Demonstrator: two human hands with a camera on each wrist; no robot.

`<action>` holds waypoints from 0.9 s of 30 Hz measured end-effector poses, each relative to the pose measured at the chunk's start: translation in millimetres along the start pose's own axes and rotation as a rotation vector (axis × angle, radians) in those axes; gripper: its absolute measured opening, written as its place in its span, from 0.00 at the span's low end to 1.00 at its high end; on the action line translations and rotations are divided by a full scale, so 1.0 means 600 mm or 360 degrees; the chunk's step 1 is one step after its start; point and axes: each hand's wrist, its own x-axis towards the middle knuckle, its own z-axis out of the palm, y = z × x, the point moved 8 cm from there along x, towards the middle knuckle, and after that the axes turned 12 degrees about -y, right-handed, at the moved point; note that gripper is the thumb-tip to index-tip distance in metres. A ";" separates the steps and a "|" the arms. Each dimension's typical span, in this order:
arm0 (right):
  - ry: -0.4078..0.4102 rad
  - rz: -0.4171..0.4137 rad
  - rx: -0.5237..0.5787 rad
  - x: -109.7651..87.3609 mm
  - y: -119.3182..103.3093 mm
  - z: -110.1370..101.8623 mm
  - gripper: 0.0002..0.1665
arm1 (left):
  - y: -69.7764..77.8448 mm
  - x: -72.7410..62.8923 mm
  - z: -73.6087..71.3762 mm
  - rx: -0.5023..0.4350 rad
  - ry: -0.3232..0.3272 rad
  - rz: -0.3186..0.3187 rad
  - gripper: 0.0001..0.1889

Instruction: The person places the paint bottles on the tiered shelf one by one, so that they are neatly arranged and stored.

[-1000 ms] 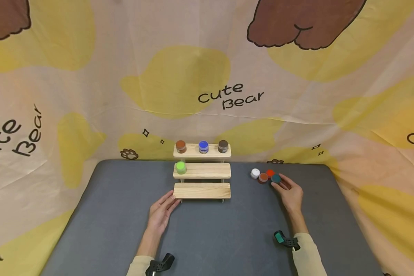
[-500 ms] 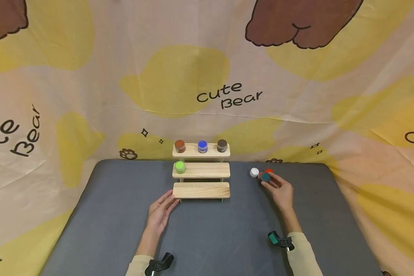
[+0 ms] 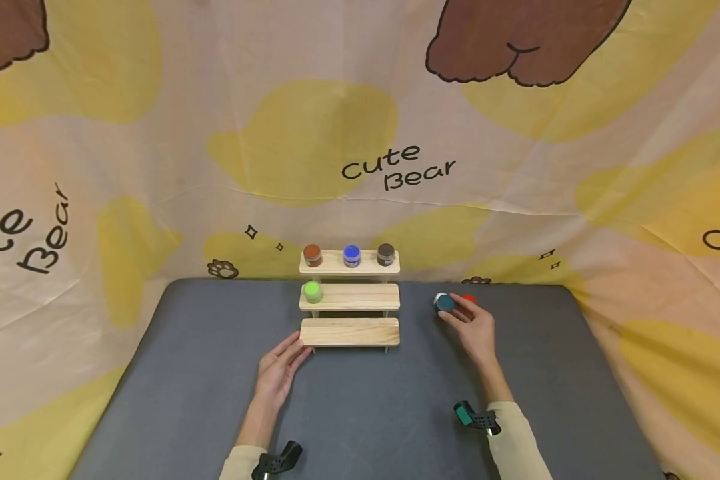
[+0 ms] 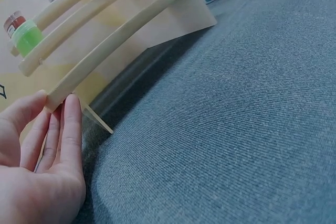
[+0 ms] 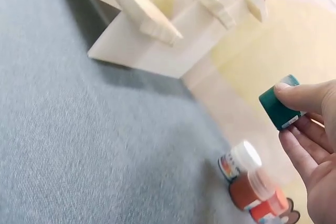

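Note:
My right hand [image 3: 475,333] holds a dark teal-green paint jar [image 5: 279,107] between thumb and fingers, raised above the table in the right wrist view. Below it stand a white jar [image 5: 239,161], a brown jar [image 5: 248,190] and an orange-red jar [image 5: 270,207], close together. My left hand [image 3: 278,373] pinches the left end of the lowest step of a three-step wooden display rack [image 3: 351,332], thumb on top and fingers beneath. A light green jar [image 3: 313,292] sits at the left of the middle step.
On the top step are a brown jar [image 3: 313,255], a blue jar [image 3: 352,256] and a dark brown jar [image 3: 386,254]. The grey table [image 3: 360,413] ends at a patterned cloth backdrop [image 3: 306,140]. Clear side panels [image 4: 181,20] support the rack.
The right hand has lifted the dark teal-green jar and carried it left, over the other loose jars toward the rack. The left hand keeps its place at the lowest step.

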 end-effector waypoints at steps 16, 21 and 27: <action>-0.0201 -0.0227 -0.0103 -0.028 -0.134 0.059 0.27 | -0.005 -0.002 -0.002 0.0000 0.0016 -0.0023 0.27; -0.0227 -0.0292 -0.0080 -0.027 -0.147 0.076 0.27 | -0.002 -0.003 -0.001 0.0034 0.0000 0.0012 0.28; -0.0286 -0.0317 -0.0043 -0.024 -0.158 0.098 0.27 | 0.001 -0.004 -0.001 0.0046 0.0020 0.0009 0.28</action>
